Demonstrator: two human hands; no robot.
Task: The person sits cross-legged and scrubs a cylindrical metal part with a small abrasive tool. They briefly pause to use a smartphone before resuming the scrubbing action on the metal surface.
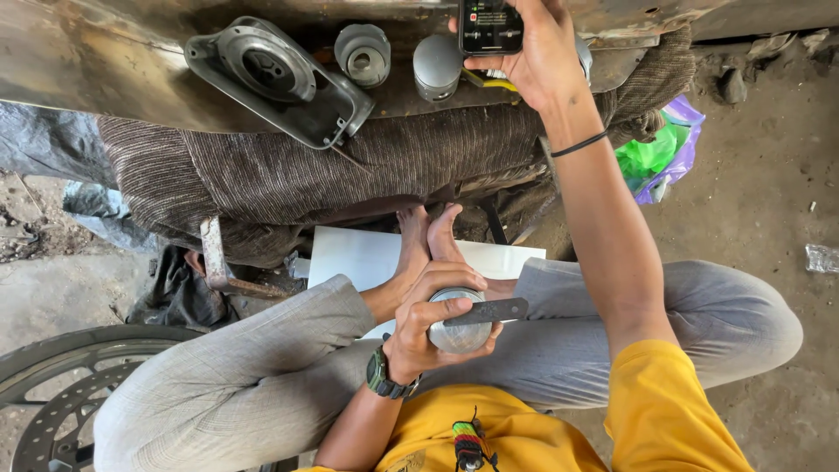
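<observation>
My left hand [433, 319] grips a round silver metal piston [459, 334] over my lap, together with a flat dark metal strip [489, 311] lying across its top. A dark watch sits on that wrist. My right hand [537, 52] is stretched forward and holds a black phone [489, 26] with a lit screen above the bench. A thin black band circles the right wrist. I sit cross-legged in grey trousers and a yellow shirt.
On the metal bench lie a grey engine cover [275, 79], a small cylinder part [363, 54] and another piston [437, 65]. A striped brown cloth [350, 170] hangs below. White paper [367, 258] is under my feet. A brake disc [61, 393] lies lower left, a green-purple bag [660, 153] at right.
</observation>
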